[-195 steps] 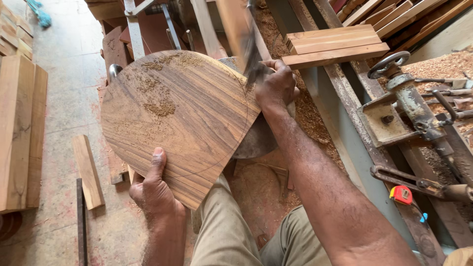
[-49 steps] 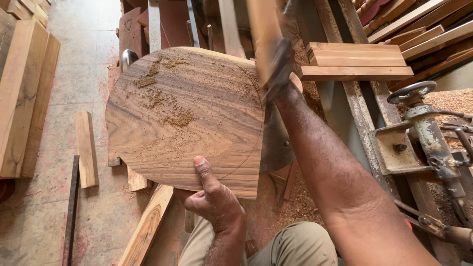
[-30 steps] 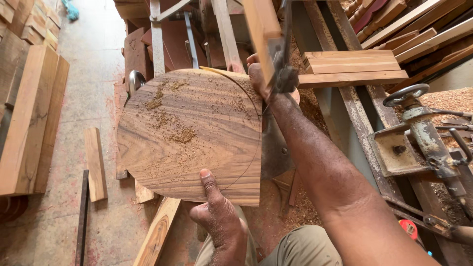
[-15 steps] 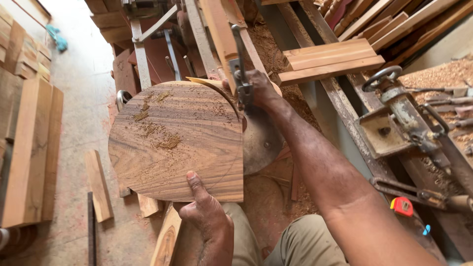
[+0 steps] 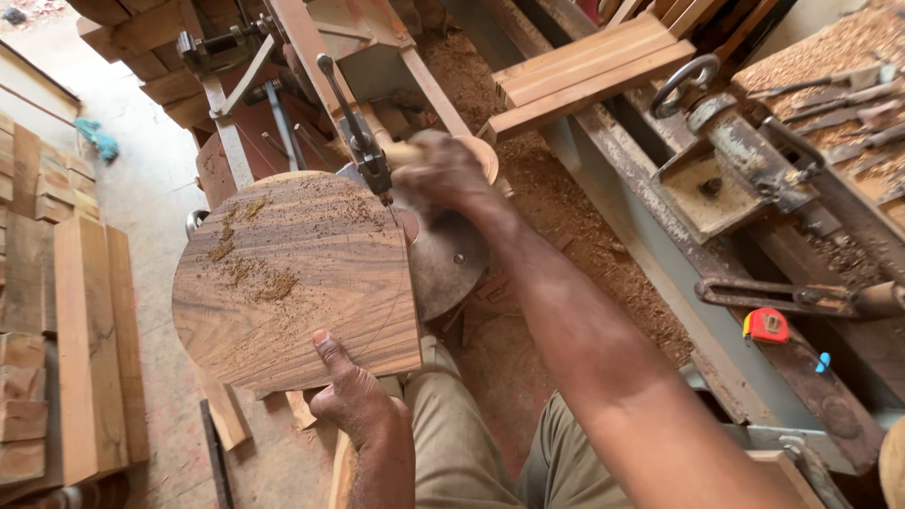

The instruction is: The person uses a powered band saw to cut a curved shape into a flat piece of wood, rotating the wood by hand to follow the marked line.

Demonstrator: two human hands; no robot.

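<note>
A large rounded wooden board (image 5: 292,273), dusted with sawdust, lies on the round metal saw table (image 5: 452,259). Its straight right edge sits just below the saw's blade guide (image 5: 368,155). My left hand (image 5: 353,396) grips the board's near edge with the thumb on top. My right hand (image 5: 443,174), blurred, is beyond the board's far right corner, right of the blade guide. Its fingers curl around a pale piece of wood (image 5: 403,151).
Stacked planks (image 5: 85,349) stand on the floor at left, with offcuts (image 5: 226,415) near my knee. A lathe bed (image 5: 716,179) runs along the right, with a red tape measure (image 5: 765,325) and chisels (image 5: 830,90). More boards (image 5: 584,71) lie behind the saw.
My right hand has left the board's far edge and moved right of the blade guide, now closed on a pale wood piece. The board has turned, and my left hand stays on its near edge.
</note>
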